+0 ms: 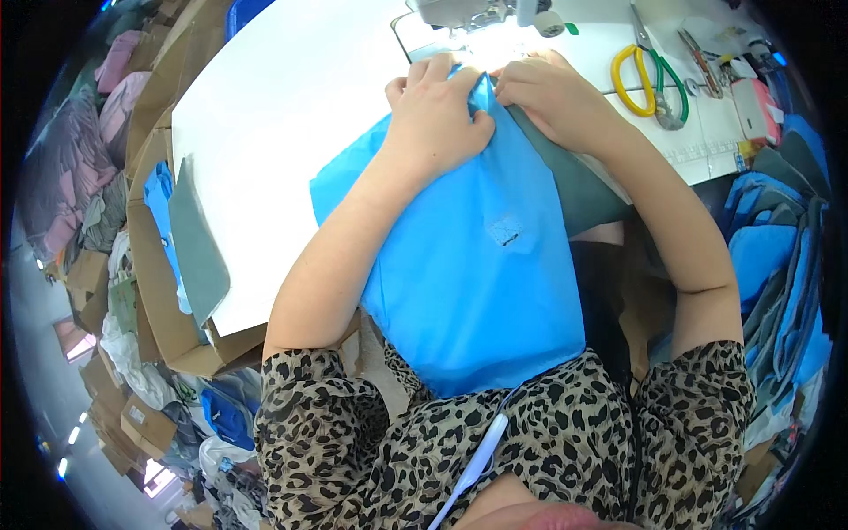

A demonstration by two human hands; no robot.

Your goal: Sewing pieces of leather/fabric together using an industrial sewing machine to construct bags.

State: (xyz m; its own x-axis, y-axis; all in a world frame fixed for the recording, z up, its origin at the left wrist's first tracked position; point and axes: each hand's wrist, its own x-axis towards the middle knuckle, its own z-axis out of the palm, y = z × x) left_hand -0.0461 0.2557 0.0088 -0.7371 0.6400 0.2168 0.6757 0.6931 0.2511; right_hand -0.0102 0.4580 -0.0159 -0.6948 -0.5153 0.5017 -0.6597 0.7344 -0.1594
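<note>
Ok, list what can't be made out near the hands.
In the head view:
Pale metal sewing machine: upper part cut off by the top edge.
Its needle: lost in white glare.
Dark greenish fabric panel: partly hidden beneath the bright blue fabric.
Small square mark on that fabric: too small to tell print from stitching.
Bare right grip: curled fingers hide whether it pinches cloth.

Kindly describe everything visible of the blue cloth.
The blue cloth looks smooth, slightly shiny and synthetic, with a small squarish mark. It lies partly on the white table, creased near its top, and drapes toward the leopard-print garment. The left hand pinches its bunched top; the right hand is beside that fold, its grip unclear. Dark green fabric shows at its right.
</note>
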